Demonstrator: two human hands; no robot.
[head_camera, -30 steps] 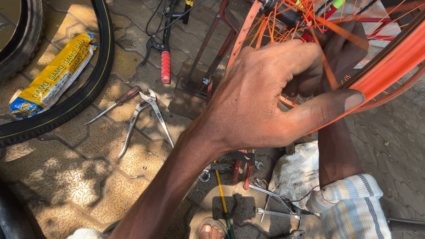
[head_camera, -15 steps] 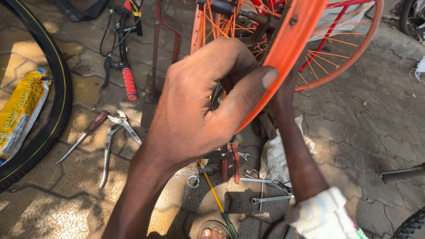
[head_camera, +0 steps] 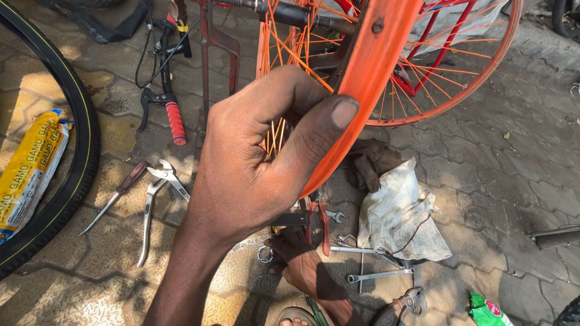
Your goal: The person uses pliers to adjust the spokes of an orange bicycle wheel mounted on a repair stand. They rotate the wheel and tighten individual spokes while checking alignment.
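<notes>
I look down at my left hand (head_camera: 254, 163), which fills the middle of the view and is closed around an orange wheel rim (head_camera: 368, 84); the thumb presses flat on the rim's outer face while the fingers curl behind it among the orange spokes (head_camera: 423, 60). The rim runs up and to the right from my grip, and the far side of the wheel curves round beyond it. My right hand (head_camera: 302, 265) sits lower, just beneath the left wrist, in shadow close to the paving; I cannot tell whether it is open or holding anything. Tools lie on the ground just to the right of it: spanners (head_camera: 377, 276), red-handled pliers (head_camera: 320, 220) and a grey cloth bag (head_camera: 399, 211). To the left of my left forearm lie a pair of steel pliers (head_camera: 154, 205) and a screwdriver (head_camera: 115, 196). Farther left, a black tyre (head_camera: 72, 157) curves over the paving, with a yellow packet (head_camera: 27, 172) beside it. Above them lies a handlebar with a red grip (head_camera: 175, 122).
</notes>
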